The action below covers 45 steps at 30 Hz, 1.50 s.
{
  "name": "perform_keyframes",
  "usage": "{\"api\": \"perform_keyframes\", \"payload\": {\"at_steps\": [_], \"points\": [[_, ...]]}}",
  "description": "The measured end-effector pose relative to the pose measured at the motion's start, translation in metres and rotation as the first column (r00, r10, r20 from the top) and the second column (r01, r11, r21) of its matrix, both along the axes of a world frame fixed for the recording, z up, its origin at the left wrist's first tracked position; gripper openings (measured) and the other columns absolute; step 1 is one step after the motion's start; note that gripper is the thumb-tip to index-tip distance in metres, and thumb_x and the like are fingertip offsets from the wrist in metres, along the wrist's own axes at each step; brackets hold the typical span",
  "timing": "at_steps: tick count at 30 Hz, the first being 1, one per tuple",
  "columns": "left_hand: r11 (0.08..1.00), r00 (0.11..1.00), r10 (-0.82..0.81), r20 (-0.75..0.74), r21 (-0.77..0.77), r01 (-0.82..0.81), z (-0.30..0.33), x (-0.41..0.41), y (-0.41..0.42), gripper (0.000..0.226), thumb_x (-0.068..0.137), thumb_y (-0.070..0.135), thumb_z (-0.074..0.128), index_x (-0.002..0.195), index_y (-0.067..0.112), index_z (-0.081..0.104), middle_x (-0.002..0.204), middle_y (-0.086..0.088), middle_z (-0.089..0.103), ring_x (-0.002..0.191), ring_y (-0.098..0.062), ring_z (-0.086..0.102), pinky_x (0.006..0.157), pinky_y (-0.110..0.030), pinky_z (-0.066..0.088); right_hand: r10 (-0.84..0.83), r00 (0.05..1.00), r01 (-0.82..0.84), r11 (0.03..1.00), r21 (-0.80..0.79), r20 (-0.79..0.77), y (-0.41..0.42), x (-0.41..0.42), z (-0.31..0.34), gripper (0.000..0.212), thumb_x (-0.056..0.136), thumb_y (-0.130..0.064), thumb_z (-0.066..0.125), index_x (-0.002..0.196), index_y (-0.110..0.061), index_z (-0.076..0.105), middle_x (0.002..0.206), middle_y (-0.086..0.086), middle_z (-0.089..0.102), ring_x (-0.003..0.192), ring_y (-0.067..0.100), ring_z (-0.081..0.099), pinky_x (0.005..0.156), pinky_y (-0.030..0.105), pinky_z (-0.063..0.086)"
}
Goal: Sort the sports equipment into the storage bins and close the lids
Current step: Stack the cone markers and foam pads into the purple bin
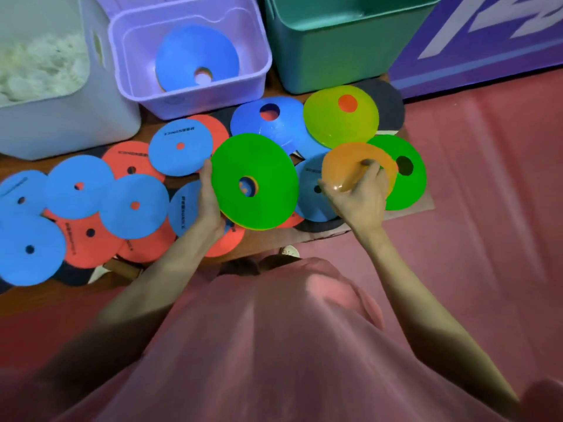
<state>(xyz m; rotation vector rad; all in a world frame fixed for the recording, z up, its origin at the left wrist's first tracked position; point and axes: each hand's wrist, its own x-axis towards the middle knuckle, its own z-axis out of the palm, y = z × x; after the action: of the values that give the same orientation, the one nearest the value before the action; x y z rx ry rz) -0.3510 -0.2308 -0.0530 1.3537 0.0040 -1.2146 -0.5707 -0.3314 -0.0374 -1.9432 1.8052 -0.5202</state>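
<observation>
red floor mat point(487, 208), low brown worktop point(408, 208) strewn with blue and red discs, left hand point(210, 202) fingers gripping green cone point(254, 181), right hand point(361, 193) pinching orange cone point(350, 169), blue cone in purple bin point(189, 95), green bin point(335, 47) behind

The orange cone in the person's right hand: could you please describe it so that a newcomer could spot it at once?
Start at the teal bin at the back and come down past the yellow-green cone in front of it. Just below it, the right hand pinches the orange cone. It is the only translucent orange dome, lying over a green cone, unlike the flat red and blue discs further left.
</observation>
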Motion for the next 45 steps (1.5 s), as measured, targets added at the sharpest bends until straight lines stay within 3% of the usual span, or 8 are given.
{"api": "perform_keyframes", "payload": {"at_steps": [4, 9, 13, 17, 21, 31, 38, 45], "points": [[1.0, 0.997, 0.012, 0.071, 0.003, -0.012, 0.002, -0.008, -0.008, 0.046, 0.1, 0.05, 0.031, 0.111, 0.022, 0.065, 0.105, 0.0, 0.072, 0.099, -0.017, 0.068, 0.079, -0.033, 0.056, 0.078, 0.982, -0.08, 0.997, 0.002, 0.174, -0.012, 0.004, 0.025, 0.092, 0.057, -0.058, 0.08, 0.123, -0.006, 0.044, 0.118, 0.013, 0.054, 0.11, 0.029, 0.051, 0.092, 0.037, 0.043], [0.997, 0.991, 0.012, 0.131, 0.068, -0.021, 0.003, -0.018, -0.019, 0.052, 0.089, 0.063, 0.044, 0.116, 0.024, 0.067, 0.117, -0.003, 0.069, 0.11, -0.022, 0.064, 0.101, -0.048, 0.046, 0.063, 0.797, -0.186, 0.972, 0.145, 0.6, -0.009, 0.001, 0.039, 0.048, 0.082, -0.045, 0.058, 0.115, -0.011, 0.051, 0.084, -0.004, 0.054, 0.072, -0.002, 0.051, 0.067, 0.015, 0.04], [0.997, 0.989, 0.002, 0.15, 0.076, -0.014, 0.009, -0.028, -0.029, 0.053, 0.093, 0.06, 0.041, 0.117, 0.022, 0.066, 0.113, -0.004, 0.07, 0.107, -0.021, 0.066, 0.096, -0.043, 0.05, -0.182, 0.573, -0.165, 0.93, 0.329, 0.799, -0.016, -0.002, 0.037, 0.04, 0.097, -0.04, 0.037, 0.11, -0.011, 0.061, 0.11, 0.0, 0.065, 0.102, 0.01, 0.059, 0.089, 0.021, 0.046], [0.997, 0.99, 0.002, 0.14, 0.082, -0.014, 0.014, -0.037, -0.041, 0.051, 0.093, 0.059, 0.041, 0.119, 0.022, 0.064, 0.116, -0.002, 0.069, 0.108, -0.022, 0.065, 0.095, -0.044, 0.051, -0.126, 0.746, -0.148, 0.926, 0.347, 0.654, -0.018, -0.008, 0.022, 0.033, 0.102, -0.028, 0.035, 0.073, -0.022, 0.049, 0.072, -0.004, 0.049, 0.065, 0.002, 0.044, 0.062, 0.022, 0.037], [0.998, 0.998, 0.019, 0.062, 0.06, -0.023, 0.018, -0.048, -0.051, 0.052, 0.096, 0.056, 0.036, 0.126, 0.02, 0.059, 0.118, -0.005, 0.068, 0.108, -0.025, 0.064, 0.087, -0.041, 0.054, 0.142, 0.943, -0.199, 0.966, 0.168, 0.302, -0.023, -0.019, -0.008, 0.033, 0.1, -0.024, 0.042, 0.075, -0.004, 0.048, 0.082, 0.01, 0.043, 0.083, 0.019, 0.039, 0.078, 0.038, 0.034], [0.995, 0.996, -0.088, -0.013, 0.047, 0.088, 0.028, -0.068, -0.062, 0.05, 0.1, 0.054, 0.025, 0.099, 0.023, 0.065, 0.084, 0.002, 0.075, 0.079, -0.014, 0.071, 0.074, -0.033, 0.057, 0.284, 0.953, -0.29, 0.956, 0.048, 0.103, -0.032, -0.032, -0.019, 0.028, 0.1, -0.024, 0.043, 0.097, 0.002, 0.051, 0.1, 0.02, 0.047, 0.1, 0.033, 0.042, 0.089, 0.037, 0.031], [0.998, 0.995, -0.062, 0.073, 0.03, 0.06, 0.03, -0.067, -0.065, 0.052, 0.099, 0.055, 0.029, 0.117, 0.02, 0.064, 0.105, -0.003, 0.073, 0.097, -0.019, 0.069, 0.084, -0.038, 0.056, -0.025, 0.999, 0.028, 0.994, 0.107, -0.027, -0.054, -0.055, -0.023, 0.054, 0.089, -0.014, 0.056, 0.136, 0.002, 0.036, 0.137, 0.026, 0.033, 0.126, 0.039, 0.035, 0.103, 0.039, 0.032], [0.999, 0.994, 0.034, 0.107, 0.013, -0.036, 0.027, -0.061, -0.069, 0.052, 0.098, 0.052, 0.036, 0.127, 0.017, 0.06, 0.116, -0.007, 0.069, 0.105, -0.023, 0.066, 0.092, -0.042, 0.053, 0.129, 0.975, -0.079, 0.962, 0.263, -0.179, -0.066, -0.073, -0.041, 0.082, 0.076, -0.018, 0.072, 0.142, 0.001, 0.026, 0.127, 0.028, 0.041, 0.116, 0.045, 0.041, 0.093, 0.044, 0.038]]}}
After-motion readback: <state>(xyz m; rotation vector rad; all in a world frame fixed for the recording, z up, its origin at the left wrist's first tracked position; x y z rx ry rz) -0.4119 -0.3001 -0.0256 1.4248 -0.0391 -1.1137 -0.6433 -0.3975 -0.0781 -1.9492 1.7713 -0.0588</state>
